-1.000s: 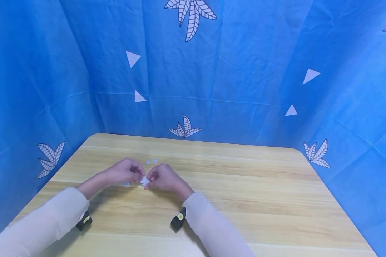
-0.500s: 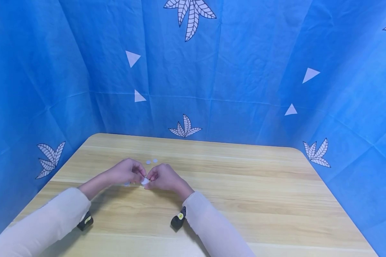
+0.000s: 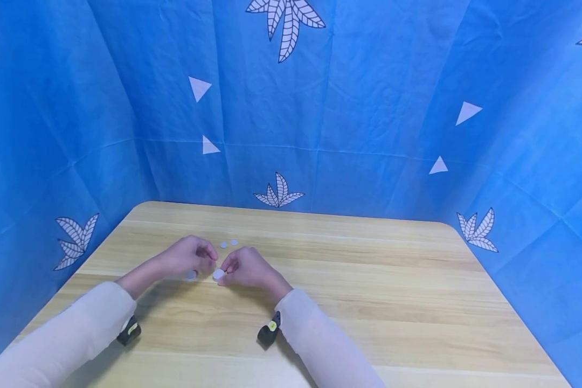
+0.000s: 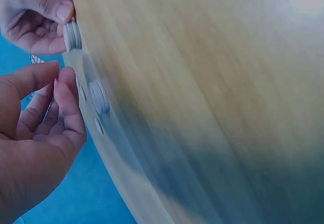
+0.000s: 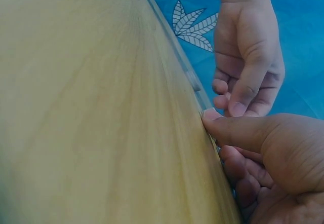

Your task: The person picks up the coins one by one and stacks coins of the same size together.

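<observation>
A short stack of round white discs [image 3: 218, 275] stands on the wooden table, and it also shows in the left wrist view as a layered stack [image 4: 72, 35]. My right hand [image 3: 247, 268] holds this stack at its side between thumb and fingers. Just to its left, my left hand [image 3: 188, 255] hovers with bent fingers, thumb and index tips close together and nothing visible between them. Below the left hand is a second stack of discs [image 4: 98, 97], partly hidden in the head view. In the right wrist view, the right thumb [image 5: 238, 130] hides the held stack.
Two loose white discs, a left one [image 3: 223, 245] and a right one [image 3: 234, 242], lie flat beyond the hands. The wooden table [image 3: 368, 291] reaches back to a blue cloth [image 3: 368, 108] with leaf prints. Each wrist wears a black camera [image 3: 269, 331].
My left fingers have let go of a disc, which now lies on top of the stack, and drawn back slightly up and left. The right hand stays in place.
</observation>
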Available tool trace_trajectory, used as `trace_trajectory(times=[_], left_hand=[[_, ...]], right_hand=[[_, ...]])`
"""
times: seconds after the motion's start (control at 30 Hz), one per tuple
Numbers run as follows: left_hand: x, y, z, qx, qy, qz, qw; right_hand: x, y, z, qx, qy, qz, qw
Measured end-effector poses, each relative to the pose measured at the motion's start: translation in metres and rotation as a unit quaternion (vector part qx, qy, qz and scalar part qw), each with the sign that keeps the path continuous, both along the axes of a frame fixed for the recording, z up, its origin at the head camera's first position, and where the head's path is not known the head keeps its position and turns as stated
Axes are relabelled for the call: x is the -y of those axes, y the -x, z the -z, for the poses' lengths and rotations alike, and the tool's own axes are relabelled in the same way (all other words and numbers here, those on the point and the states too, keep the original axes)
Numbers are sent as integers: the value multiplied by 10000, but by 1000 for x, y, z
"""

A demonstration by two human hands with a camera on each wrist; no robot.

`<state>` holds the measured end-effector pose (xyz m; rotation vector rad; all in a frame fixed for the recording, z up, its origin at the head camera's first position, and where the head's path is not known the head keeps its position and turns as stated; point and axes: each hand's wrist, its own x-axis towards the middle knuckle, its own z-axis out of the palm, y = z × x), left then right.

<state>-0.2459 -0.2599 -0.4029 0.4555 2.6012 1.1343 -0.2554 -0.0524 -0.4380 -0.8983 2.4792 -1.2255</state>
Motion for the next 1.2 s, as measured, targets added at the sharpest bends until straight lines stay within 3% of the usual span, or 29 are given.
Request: trace_trajectory(times=[0.17,0.37,0.5,0.73,1.2], left_hand=[[5,3,1,-234,173,201,9994],[7,0,1,-572,255,1009,9929],[7,-1,2,-658,359,1266,9891],[4,1,10,-743,639,1219,9877],[-1,1,8,-915,900,1222,9842]], right_hand=[[0,0,0,82,-14,57,9999],[0,0,0,86,11,64,9999],[0,0,-1,25,4,48,10000],[0,1,1,-65,-39,39,10000],[0,0,0,-58,-95,103,9999]])
